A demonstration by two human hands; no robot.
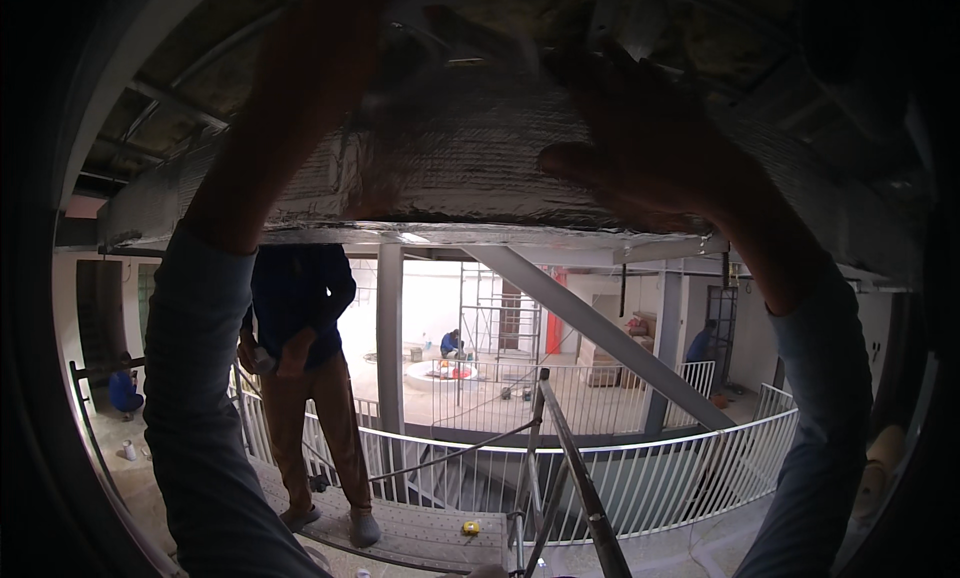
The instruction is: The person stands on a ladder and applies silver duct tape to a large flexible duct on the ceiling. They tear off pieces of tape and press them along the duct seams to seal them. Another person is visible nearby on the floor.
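Observation:
Both my arms are raised toward a long, foil-wrapped duct [440, 163] overhead. My left hand [335, 28] reaches up past the front of the duct to its dim upper part; its fingers are lost in shadow. My right hand [630, 143] rests against the foil face on the right, fingers spread, thumb pointing left. Creased foil and a seam run along the duct's lower edge. Beneath it, a person in blue top and tan trousers [310, 378] stands on the scaffold platform [430, 538], hands at waist height. A small yellow object [470, 528], perhaps a tape measure, lies on that platform.
Scaffold rails [575, 468] rise just ahead. A curved white railing [640, 478] borders an opening below, crossed above by a diagonal grey beam [580, 318]. Farther off are a scaffold tower [480, 308] and several workers, one crouching at left [125, 388].

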